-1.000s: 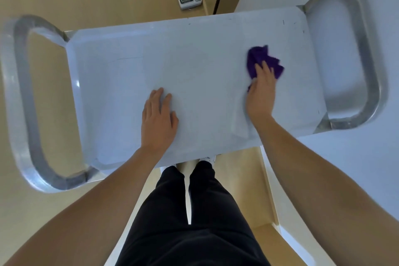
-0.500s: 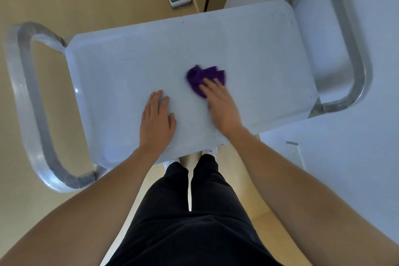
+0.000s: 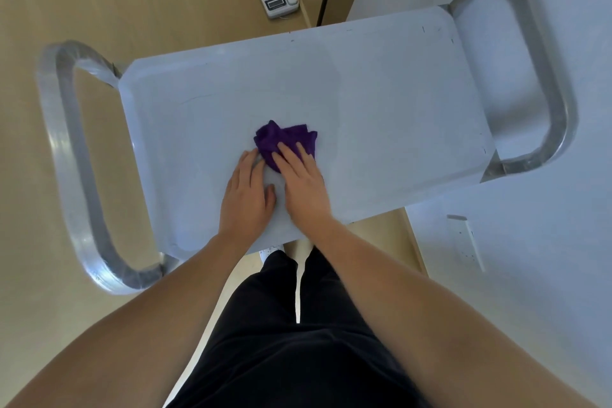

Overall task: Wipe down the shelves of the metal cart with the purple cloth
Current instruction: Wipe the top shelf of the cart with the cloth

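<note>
With right hand laid flat, fingers stretched and close together, pressed down on the near part of the purple cloth rather than gripped it; no curl around the fabric. Kept left hand flat too, palm down and holding nothing, just at 9 o'clock of the right, fingertips nearly touching the cloth's edge. Had dragged the cloth within a second from the shelf's 3 o'clock end to its middle, closing up on the braced, unmoved left hand. Judged from that: one strip of the right half covered, the stretch toward 9 o'clock not yet wiped, and no lower shelves visible to check. Found the cloth bunched, on the middle of the top shelf, its long axis roughly 9 to 3 o'clock, loose folds poking out toward 12 beyond the fingertips. Saw the shelf itself running long from about 8 to 2 o'clock, with looped handles at the left and right ends.
</note>
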Tool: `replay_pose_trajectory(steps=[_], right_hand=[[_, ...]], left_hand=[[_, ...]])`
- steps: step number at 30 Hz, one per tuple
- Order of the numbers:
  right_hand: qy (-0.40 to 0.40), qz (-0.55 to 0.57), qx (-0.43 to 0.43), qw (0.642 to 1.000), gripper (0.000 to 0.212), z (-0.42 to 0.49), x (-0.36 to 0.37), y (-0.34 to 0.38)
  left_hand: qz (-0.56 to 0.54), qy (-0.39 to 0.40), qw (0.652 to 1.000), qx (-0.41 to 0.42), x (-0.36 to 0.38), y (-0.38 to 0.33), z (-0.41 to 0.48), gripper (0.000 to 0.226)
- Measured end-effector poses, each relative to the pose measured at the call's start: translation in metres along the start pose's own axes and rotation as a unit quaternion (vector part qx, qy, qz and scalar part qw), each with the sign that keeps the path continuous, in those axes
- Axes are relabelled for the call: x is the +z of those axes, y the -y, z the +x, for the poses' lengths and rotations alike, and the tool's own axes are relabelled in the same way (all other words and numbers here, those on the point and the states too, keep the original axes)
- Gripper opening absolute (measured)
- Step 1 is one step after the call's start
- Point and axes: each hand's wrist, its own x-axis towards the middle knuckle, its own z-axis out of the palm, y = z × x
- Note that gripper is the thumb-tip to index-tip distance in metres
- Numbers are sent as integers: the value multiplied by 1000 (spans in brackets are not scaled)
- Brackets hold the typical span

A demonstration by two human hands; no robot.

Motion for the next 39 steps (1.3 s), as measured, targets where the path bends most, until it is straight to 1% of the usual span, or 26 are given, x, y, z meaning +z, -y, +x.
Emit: replay_pose_trajectory(steps=[2,3,4,6,9,10,11,12,13,15,17,20,21,22,23,25,26,27,28,29,31,33,34,37,39], right_hand=[[39,-20,-49,998,55,14,-13,-22],[41,-41,-52,997,55,20,-21,-36],[30,-55,-33,997,56,27,-28,-51],[-17,-50,64,997,56,38,-40,-73],[-98,-22,215,971,58,57,-39,-69],[-112,-31,241,964,60,63,-34,-59],[-115,-49,242,962,62,70,-27,-47],[-102,-57,219,969,64,75,-19,-33],[-74,-45,174,981,64,80,-10,-17],[10,-13,50,999,63,87,8,11],[60,-12,-46,997,62,93,14,25],[93,20,-110,989,56,109,-2,5],[97,18,-117,988,53,113,-10,-7],[86,12,-107,991,51,117,-17,-21],[58,12,-73,996,50,121,-24,-36],[-16,27,44,999,49,128,-33,-57],[-49,33,103,993,48,130,-33,-60],[-73,37,146,986,48,131,-31,-57],[-87,41,168,981,47,131,-28,-49],[-94,42,168,980,45,128,-23,-37],[-83,42,111,989,42,115,-8,-9],[-45,39,38,998,40,93,5,13],[-21,36,15,999,41,83,8,17],[27,7,-26,999,48,64,-4,-1],[40,-23,-22,999,52,53,-20,-22]], left_hand=[[6,-8,1000,5,-1,6,-3,49],[13,-14,1000,10,-1,9,-5,47],[18,-21,1000,13,-1,13,-7,46],[22,-36,999,18,1,19,-10,45],[9,-41,999,20,4,23,-13,46],[2,-42,999,20,5,23,-12,46],[-2,-42,999,18,6,22,-12,46],[-6,-43,999,16,7,22,-11,46],[-8,-42,999,13,7,22,-11,47],[-11,-39,999,10,6,23,-11,48],[-14,-33,999,8,6,23,-12,50],[-22,-30,999,9,4,25,-9,48],[-24,-33,999,13,3,25,-9,47],[-27,-37,999,17,4,26,-8,47],[-29,-39,999,19,4,26,-7,47],[-34,-39,998,20,5,25,-5,47],[-36,-38,998,20,5,25,-5,46],[-36,-36,999,19,5,25,-4,46],[-36,-34,999,19,4,24,-4,46],[-36,-30,999,18,3,24,-4,47],[-39,-23,999,13,2,24,-5,47],[-43,-14,999,9,-1,24,-5,47],[-42,-9,999,8,-3,25,-6,47],[-29,1,999,15,-8,26,-6,46],[-16,6,1000,19,-12,24,-6,47]])
